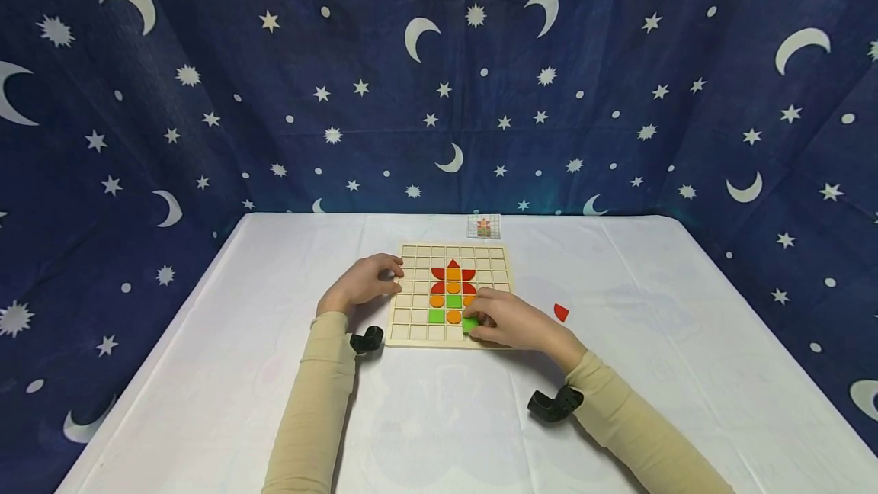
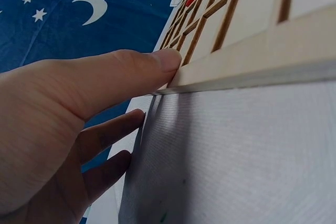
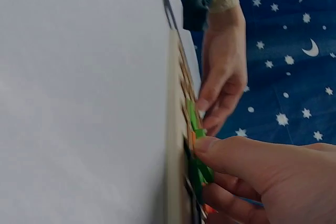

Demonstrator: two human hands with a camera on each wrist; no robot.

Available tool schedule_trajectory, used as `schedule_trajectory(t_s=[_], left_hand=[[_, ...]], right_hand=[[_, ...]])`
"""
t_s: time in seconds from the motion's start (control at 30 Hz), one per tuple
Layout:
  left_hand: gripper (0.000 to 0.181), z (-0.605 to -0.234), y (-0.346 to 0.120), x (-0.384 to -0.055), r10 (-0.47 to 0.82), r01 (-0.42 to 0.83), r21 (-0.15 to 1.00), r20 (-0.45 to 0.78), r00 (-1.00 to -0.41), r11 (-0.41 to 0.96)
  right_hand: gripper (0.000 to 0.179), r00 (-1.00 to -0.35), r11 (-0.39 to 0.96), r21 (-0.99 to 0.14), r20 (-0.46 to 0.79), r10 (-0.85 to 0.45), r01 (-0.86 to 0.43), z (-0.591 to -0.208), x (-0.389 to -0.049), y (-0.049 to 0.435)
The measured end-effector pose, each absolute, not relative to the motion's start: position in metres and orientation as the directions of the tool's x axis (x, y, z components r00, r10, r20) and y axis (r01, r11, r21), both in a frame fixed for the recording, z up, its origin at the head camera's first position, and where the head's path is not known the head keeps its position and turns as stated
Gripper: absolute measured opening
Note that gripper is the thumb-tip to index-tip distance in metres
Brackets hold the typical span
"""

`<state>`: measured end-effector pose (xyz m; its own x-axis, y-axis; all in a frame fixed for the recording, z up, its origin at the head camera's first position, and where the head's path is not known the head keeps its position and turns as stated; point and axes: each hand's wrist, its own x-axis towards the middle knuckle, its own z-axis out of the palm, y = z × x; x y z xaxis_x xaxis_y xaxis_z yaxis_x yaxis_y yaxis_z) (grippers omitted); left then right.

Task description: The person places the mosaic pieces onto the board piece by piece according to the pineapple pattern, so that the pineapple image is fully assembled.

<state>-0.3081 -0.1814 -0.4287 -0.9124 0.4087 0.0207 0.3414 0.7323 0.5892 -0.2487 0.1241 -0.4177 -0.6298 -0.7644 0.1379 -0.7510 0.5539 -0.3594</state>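
A wooden grid board (image 1: 411, 309) lies on the table with flat tiles set in its squares. They include a red triangle (image 1: 453, 264), red quarter-circles, orange circles, an orange square and green squares. At the board's left edge, my left hand (image 1: 362, 280) rests its straight thumb (image 2: 131, 72) on the rim, the other fingers loose beside it. Near the front right, my right hand (image 1: 514, 319) pinches a green square tile (image 1: 469, 325) between thumb and fingers, low over the grid. Part of that tile and of the neighbouring orange circle is hidden by the fingers.
A loose red quarter-circle tile (image 1: 561, 312) lies on the white tablecloth (image 1: 652, 326), right of the board. Behind the board is a small pattern card (image 1: 484, 226). A dark blue star-and-moon curtain (image 1: 439, 136) stands behind the table. Black wrist devices (image 1: 554, 404) hang at both sleeves.
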Motion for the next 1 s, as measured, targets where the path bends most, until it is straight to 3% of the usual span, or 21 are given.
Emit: schedule_trajectory(t_s=[0.17,1.0], left_hand=[[0.029,-0.429,-0.181,-0.308,0.408,0.34,0.585,0.016,-0.913,0.736],[0.028,-0.429,-0.181,-0.307,0.405,0.339,0.588,0.021,-0.914,0.734]], right_hand=[[0.021,-0.626,0.563,-0.314,0.157,-0.764,-0.765,-0.423,-0.245,0.114],[0.017,-0.652,0.59,-0.307,0.161,-0.741,-0.747,-0.427,-0.241,0.104]])
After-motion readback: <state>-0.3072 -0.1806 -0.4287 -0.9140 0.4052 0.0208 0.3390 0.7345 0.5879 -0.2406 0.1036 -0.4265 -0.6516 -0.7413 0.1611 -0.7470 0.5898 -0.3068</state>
